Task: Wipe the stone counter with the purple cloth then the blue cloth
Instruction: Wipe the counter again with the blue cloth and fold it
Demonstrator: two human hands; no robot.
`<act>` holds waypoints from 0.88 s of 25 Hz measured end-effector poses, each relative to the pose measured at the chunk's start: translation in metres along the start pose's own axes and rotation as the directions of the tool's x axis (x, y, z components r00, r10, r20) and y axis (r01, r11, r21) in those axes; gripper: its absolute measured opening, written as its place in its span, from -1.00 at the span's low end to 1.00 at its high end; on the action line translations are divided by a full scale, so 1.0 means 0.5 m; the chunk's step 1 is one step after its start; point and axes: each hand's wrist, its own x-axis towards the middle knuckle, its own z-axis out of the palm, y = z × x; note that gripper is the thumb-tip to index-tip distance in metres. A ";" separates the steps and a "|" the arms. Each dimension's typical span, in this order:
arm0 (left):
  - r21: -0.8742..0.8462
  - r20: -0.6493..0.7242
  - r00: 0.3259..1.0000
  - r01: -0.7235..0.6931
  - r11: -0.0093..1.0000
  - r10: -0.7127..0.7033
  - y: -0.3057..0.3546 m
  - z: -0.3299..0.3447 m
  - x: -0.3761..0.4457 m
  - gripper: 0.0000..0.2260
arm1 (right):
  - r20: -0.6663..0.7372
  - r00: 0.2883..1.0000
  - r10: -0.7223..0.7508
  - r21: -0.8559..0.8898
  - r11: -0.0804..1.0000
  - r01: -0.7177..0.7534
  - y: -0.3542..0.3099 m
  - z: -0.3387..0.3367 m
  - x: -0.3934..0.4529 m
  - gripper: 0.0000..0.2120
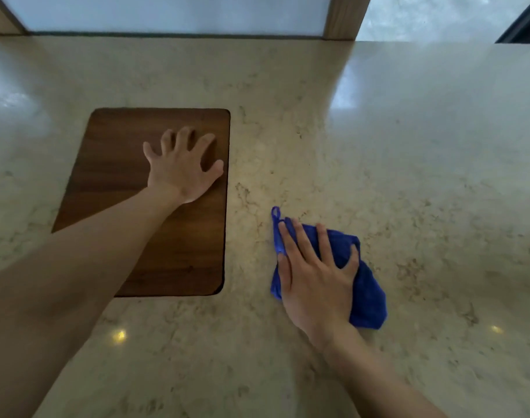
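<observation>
cloth in use: blue cloth (367,285), bunched flat on the stone counter (408,146), just right of the wood board (113,164) inset, near front edge
purple cloth: not in view; can't tell where it is
R hand: right hand (316,276) palm-down on the blue cloth, fingers straight & spread, pressing not gripping; cloth sticks out at L edge & lower R
L hand: left hand (182,170) flat on the wood board, fingers splayed, holds nothing; prob. bracing
stage: prob. 2nd half of task (blue-cloth wipe), judging by which cloth is under the palm
cloth handling: soft, light, floppy, looks like microfibre; will fold/bunch under push, so flat palm w/ even pressure beats a pinch; no risk of breakage
where to hold: centre of the wad under the palm; hang loop (276,213) at top L corner is an option for lifting, not for wiping
counter: hard, smooth, glossy w/ glare patches; cloth likely slides easily, may slip out from under the hand if pressure drops
board: sits flush w/ the stone; cloth edge could catch on the seam
brands/labels/writing: none legible on cloth, board or counter
</observation>
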 end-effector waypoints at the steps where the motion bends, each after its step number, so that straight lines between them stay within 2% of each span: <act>1: -0.028 -0.010 1.000 -0.004 1.000 0.004 -0.005 0.007 0.003 -0.45 | -0.004 1.000 0.003 -0.006 1.000 -0.003 0.002 -0.004 0.059 -0.51; 9: -0.041 -0.014 1.000 -0.004 0.999 0.004 -0.011 0.019 0.009 -0.42 | 0.030 0.991 0.128 0.101 0.986 -0.130 0.062 -0.058 0.657 -0.49; 13: -0.022 -0.014 1.000 0.010 1.000 -0.010 -0.010 0.022 0.007 -0.40 | 0.027 0.991 0.132 0.096 0.986 -0.134 0.068 -0.072 0.866 -0.49; 18: -0.049 -0.015 1.000 0.015 0.999 -0.016 -0.011 0.024 0.011 -0.41 | 0.015 0.998 -0.060 0.068 0.996 0.059 0.032 -0.070 0.925 -0.49; 22: -0.074 -0.030 1.000 -0.004 0.997 0.002 -0.012 0.022 0.015 -0.43 | 0.070 0.957 -0.283 0.025 0.959 0.282 -0.069 -0.063 0.823 -0.50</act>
